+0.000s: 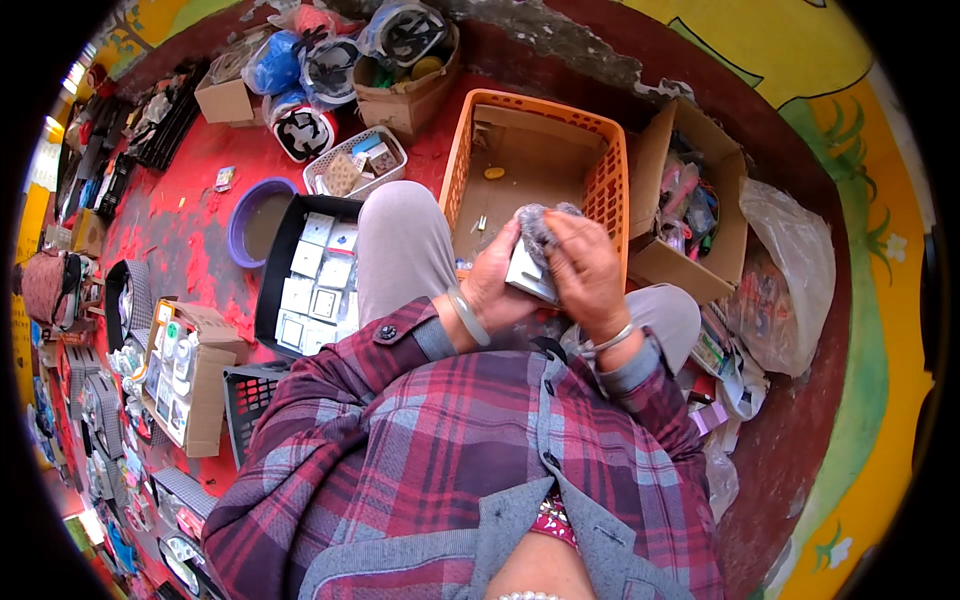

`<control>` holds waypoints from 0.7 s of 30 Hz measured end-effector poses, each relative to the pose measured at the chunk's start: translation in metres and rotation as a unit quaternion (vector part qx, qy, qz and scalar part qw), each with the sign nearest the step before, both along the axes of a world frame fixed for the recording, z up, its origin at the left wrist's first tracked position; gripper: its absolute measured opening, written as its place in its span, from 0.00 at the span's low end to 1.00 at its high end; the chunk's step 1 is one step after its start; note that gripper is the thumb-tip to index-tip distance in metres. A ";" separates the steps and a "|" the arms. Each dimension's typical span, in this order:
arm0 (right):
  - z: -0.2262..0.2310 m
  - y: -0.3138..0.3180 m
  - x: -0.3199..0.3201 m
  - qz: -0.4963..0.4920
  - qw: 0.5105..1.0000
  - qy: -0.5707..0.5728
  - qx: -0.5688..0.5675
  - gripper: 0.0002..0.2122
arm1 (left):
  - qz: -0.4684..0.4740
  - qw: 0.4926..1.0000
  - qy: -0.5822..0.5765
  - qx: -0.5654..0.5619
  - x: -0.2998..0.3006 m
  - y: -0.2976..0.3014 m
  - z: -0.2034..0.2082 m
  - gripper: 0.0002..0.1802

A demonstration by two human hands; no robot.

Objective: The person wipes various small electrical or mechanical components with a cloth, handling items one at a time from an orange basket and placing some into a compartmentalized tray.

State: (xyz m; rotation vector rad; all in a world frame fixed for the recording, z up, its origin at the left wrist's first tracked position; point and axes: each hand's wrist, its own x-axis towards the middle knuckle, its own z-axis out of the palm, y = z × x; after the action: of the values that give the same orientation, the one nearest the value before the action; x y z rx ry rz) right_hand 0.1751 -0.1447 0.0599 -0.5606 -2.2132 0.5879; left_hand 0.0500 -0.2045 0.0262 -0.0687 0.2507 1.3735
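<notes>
Above my lap, my left hand [488,288] is closed around a small white box [526,274], thumb along its side. Against the top of that box, my right hand [586,262] presses a bunched grey fuzzy cloth [537,230] between its fingers. The underside of the box is hidden by my hands. Just beyond them stands an orange plastic basket [545,106] lined with cardboard, with a small yellow piece [494,173] and a few bits inside. By my left knee, a black tray [268,285] holds several white boxes [297,294] like the one in my hand.
Left of my knee are a purple basin [237,222] of murky water and a white basket [398,150] of small items. A cardboard box [735,240] of colourful goods and a clear plastic bag [800,270] stand right. An opened carton [212,395] sits at the lower left.
</notes>
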 end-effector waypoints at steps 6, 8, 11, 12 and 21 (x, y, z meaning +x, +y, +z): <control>-0.012 -0.023 -0.009 0.121 0.992 -0.030 -0.017 0.16 | 0.023 0.999 0.028 0.022 -0.024 0.005 -0.015 0.32; -0.005 -0.027 -0.007 0.145 0.988 -0.047 -0.019 0.17 | 0.035 0.997 0.062 0.003 -0.026 0.004 -0.011 0.34; -0.004 -0.027 -0.002 0.184 0.980 -0.027 -0.068 0.16 | 0.059 0.994 0.093 0.007 -0.034 0.007 -0.015 0.33; -0.003 -0.025 0.002 0.199 0.975 -0.034 -0.095 0.15 | 0.058 0.996 0.068 0.004 -0.036 0.006 -0.015 0.33; 0.014 -0.006 0.040 0.046 0.907 0.007 -0.418 0.09 | -0.015 0.996 0.052 0.073 -0.043 -0.006 0.007 0.34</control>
State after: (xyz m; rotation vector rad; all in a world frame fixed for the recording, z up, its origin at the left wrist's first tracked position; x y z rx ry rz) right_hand 0.2150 -0.1505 0.0738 -0.8648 -1.9002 1.6092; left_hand 0.0073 -0.2101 0.0329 0.1283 0.2354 1.3629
